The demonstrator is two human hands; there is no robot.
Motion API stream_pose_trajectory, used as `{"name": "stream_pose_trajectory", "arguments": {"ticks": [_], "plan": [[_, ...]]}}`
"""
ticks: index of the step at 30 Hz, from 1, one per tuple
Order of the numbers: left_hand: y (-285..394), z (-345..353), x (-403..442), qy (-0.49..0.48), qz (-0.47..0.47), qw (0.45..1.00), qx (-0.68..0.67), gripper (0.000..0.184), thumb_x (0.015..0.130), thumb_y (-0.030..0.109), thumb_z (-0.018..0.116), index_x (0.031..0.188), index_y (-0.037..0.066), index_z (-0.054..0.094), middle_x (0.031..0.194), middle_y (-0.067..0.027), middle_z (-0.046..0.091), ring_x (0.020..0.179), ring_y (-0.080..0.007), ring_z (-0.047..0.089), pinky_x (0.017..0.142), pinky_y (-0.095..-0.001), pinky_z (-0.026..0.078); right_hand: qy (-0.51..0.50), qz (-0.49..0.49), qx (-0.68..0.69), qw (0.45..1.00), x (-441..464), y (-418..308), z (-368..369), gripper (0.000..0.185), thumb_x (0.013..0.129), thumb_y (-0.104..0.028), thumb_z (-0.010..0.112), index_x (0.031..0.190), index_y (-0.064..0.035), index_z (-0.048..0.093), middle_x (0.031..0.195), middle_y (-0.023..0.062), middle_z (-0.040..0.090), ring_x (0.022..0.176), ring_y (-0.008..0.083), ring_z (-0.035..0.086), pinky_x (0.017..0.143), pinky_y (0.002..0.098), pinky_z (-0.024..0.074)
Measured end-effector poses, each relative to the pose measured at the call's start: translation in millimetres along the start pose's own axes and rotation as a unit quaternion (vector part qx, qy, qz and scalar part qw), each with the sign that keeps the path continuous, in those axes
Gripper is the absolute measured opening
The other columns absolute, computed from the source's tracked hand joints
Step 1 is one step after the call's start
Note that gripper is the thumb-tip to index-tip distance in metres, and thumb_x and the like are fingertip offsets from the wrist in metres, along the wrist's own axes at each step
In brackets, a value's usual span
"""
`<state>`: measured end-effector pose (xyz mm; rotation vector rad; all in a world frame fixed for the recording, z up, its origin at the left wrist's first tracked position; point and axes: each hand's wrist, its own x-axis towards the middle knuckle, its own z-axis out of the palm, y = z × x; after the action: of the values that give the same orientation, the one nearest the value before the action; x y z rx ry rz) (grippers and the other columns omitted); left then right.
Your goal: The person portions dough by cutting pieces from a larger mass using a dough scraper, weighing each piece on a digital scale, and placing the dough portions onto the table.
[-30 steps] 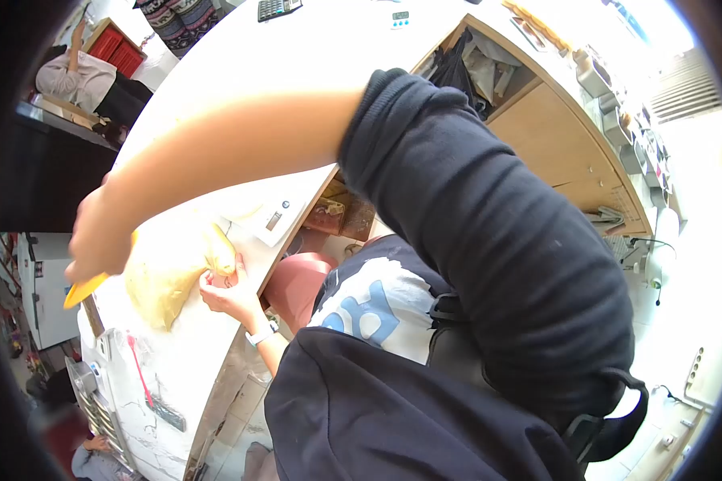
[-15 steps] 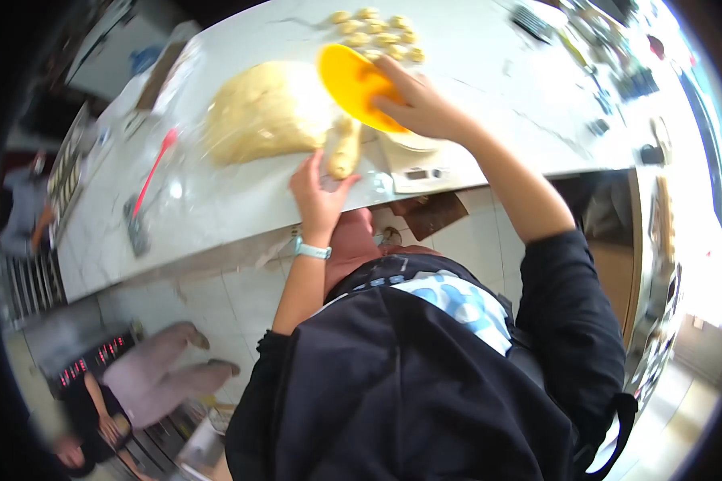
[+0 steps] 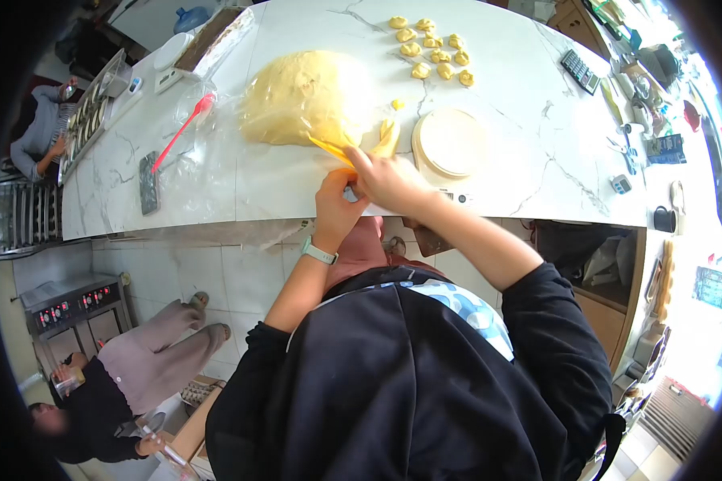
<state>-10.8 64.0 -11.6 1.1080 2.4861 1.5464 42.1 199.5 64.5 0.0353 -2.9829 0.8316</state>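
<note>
The scraper [image 3: 327,147] has dropped from above the scale [image 3: 449,143] to a low, near edge-on place beside the dough [image 3: 305,92], and the right hand [image 3: 389,183] has come in against the left hand [image 3: 338,207]; the right hand grips the scraper, while the left hand is curled, thumb near fingers, and I cannot tell whether it pinches anything; the right forearm slants in from the right, the left rises more steeply from below, both wrists near the table [image 3: 537,152] edge; the scraper is probably best kept upright and steady, with left fingertips clear of its edge and the grip light, so that the soft strip [image 3: 387,138] just beyond the right hand is not squashed; the dough lies beyond the hands to the left, the scale right of the strip, the small pieces [image 3: 432,40] farther off.
</note>
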Motion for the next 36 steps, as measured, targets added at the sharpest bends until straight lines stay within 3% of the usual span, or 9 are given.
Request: {"name": "stream_pose_trajectory", "arguments": {"ticks": [5, 8, 11, 13, 18, 22, 26, 32, 36], "plan": [[49.4, -13.6, 0.1, -0.039, -0.125, 0.987, -0.092, 0.028, 0.068, 0.013, 0.075, 0.089, 0.005, 0.059, 0.069, -0.0048, 0.052, 0.061, -0.0196, 0.054, 0.060, -0.0294, 0.047, 0.346, -0.004, 0.136, 0.928, -71.4, 32.9, 32.9, 0.029, 0.089, -0.002, 0.054, 0.114, 0.0036, 0.042, 0.096, 0.0183, 0.065, 0.076, 0.0264, 0.067, 0.062, 0.0324, 0.0526], [33.9, 12.9, 27.1, -0.203, -0.182, 0.943, -0.191, 0.034, 0.081, 0.018, 0.068, 0.109, 0.003, 0.056, 0.097, -0.0091, 0.058, 0.073, -0.0124, 0.059, 0.062, -0.0244, 0.047, 0.519, 0.102, 0.284, 0.799, -91.8, 29.1, -8.0, 0.024, 0.092, -0.006, 0.052, 0.110, 0.0036, 0.039, 0.102, 0.0176, 0.058, 0.084, 0.0254, 0.066, 0.060, 0.0298, 0.0542], [63.1, 39.5, 64.6, -0.225, -0.233, 0.868, -0.377, 0.033, 0.090, 0.020, 0.060, 0.113, -0.003, 0.056, 0.107, -0.0118, 0.061, 0.082, -0.0131, 0.063, 0.073, -0.0249, 0.050, 0.553, 0.165, 0.136, 0.806, -119.1, 38.3, -46.6, 0.032, 0.091, -0.011, 0.056, 0.113, 0.0022, 0.038, 0.104, 0.0183, 0.055, 0.089, 0.0251, 0.064, 0.070, 0.0297, 0.0540], [78.3, 53.9, 77.4, -0.178, -0.305, 0.761, -0.545, 0.027, 0.090, 0.020, 0.059, 0.104, -0.004, 0.062, 0.099, -0.0094, 0.065, 0.080, -0.0137, 0.064, 0.078, -0.0267, 0.051, 0.554, 0.174, 0.067, 0.811, -135.7, 49.9, -52.1, 0.032, 0.091, -0.012, 0.056, 0.114, 0.0012, 0.038, 0.104, 0.0181, 0.055, 0.092, 0.0242, 0.062, 0.073, 0.0301, 0.0529], [51.1, 30.2, 47.0, -0.068, -0.019, 0.994, -0.085, 0.038, 0.075, 0.018, 0.076, 0.101, 0.000, 0.056, 0.095, -0.0106, 0.060, 0.092, -0.0197, 0.059, 0.079, -0.0308, 0.046, 0.594, 0.187, 0.085, 0.778, -157.1, 56.6, -49.3, 0.033, 0.091, -0.014, 0.057, 0.114, -0.0006, 0.039, 0.105, 0.0174, 0.055, 0.092, 0.0223, 0.061, 0.075, 0.0302, 0.0512], [46.3, 10.3, 29.5, 0.035, 0.019, 0.996, 0.084, 0.038, 0.061, 0.025, 0.084, 0.069, 0.006, 0.051, 0.068, -0.0041, 0.053, 0.064, -0.0233, 0.049, 0.065, -0.0374, 0.039, 0.595, 0.199, 0.177, 0.758, -146.7, 53.5, -38.4, 0.031, 0.091, -0.011, 0.057, 0.114, -0.0001, 0.039, 0.105, 0.0176, 0.055, 0.094, 0.0219, 0.062, 0.074, 0.0298, 0.0521], [13.4, 3.9, 14.6, 0.004, 0.039, 0.984, 0.174, 0.029, 0.064, 0.026, 0.081, 0.074, 0.010, 0.059, 0.070, 0.0011, 0.058, 0.072, -0.0193, 0.054, 0.071, -0.0354, 0.039, 0.558, 0.135, 0.256, 0.777, -116.8, 31.1, -37.3, 0.028, 0.091, -0.005, 0.053, 0.114, 0.0003, 0.037, 0.102, 0.0172, 0.060, 0.083, 0.0214, 0.067, 0.064, 0.0288, 0.0556], [-12.1, 10.9, 1.3, 0.045, 0.136, 0.974, 0.174, 0.020, 0.071, 0.019, 0.076, 0.085, 0.008, 0.066, 0.087, -0.0053, 0.064, 0.085, -0.0252, 0.058, 0.078, -0.0387, 0.042, 0.116, 0.151, 0.151, 0.970, -74.7, -15.8, -7.9, 0.033, 0.087, -0.018, 0.056, 0.115, -0.0049, 0.045, 0.084, 0.0139, 0.064, 0.072, 0.0339, 0.064, 0.059, 0.0414, 0.0514], [4.4, 4.8, 6.9, 0.031, 0.175, 0.975, 0.131, 0.018, 0.075, 0.014, 0.072, 0.090, 0.007, 0.065, 0.089, -0.0074, 0.063, 0.089, -0.0283, 0.057, 0.081, -0.0403, 0.042, 0.254, -0.002, 0.074, 0.964, -63.3, -24.3, 34.6, 0.028, 0.087, -0.018, 0.056, 0.111, -0.0043, 0.049, 0.079, 0.0124, 0.064, 0.069, 0.0291, 0.064, 0.060, 0.0381, 0.0516]]}}
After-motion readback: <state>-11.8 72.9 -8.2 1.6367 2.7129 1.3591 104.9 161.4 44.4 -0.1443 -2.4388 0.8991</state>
